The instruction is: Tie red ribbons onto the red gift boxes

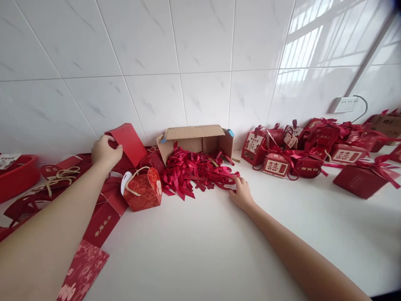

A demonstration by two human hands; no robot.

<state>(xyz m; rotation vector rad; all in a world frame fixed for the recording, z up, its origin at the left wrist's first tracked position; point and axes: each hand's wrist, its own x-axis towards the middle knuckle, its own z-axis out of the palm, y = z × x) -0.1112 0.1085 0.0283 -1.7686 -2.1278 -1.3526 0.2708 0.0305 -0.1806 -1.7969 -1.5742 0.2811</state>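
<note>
**Left hand on a flat red box, right hand at the ribbon pile**

The left hand [106,151] closes its fingers over the upper left corner of a flat red box blank [128,142], which stands tilted against the white tiled wall [200,42] at the back of the counter. The thumb side is hidden behind the card, but the curled fingers plainly grip its edge.

The right hand [241,194] reaches forward with the palm down. Its fingertips rest on the near right edge of a heap of red ribbons [194,171]. Whether they pinch a strip or only touch it cannot be told from this angle.

The ribbons spill out of a brown cardboard carton [196,140] that lies on its side against the wall, its open mouth facing the person. The heap spreads onto the white countertop [213,242] between the two hands.

Just left of the ribbons stands a small folded red gift box with a rope handle [144,188], patterned and upright. Around and below the left forearm lie more flat red blanks [103,219], some overlapping, one with gold characters, along with loose rope handles [61,177]. A red basin [15,177] sits at the far left edge.

To the right of the carton, well apart from the right hand, a cluster of finished red boxes [275,164] tied with ribbon stretches along the wall towards a white wall socket [343,104].
</note>
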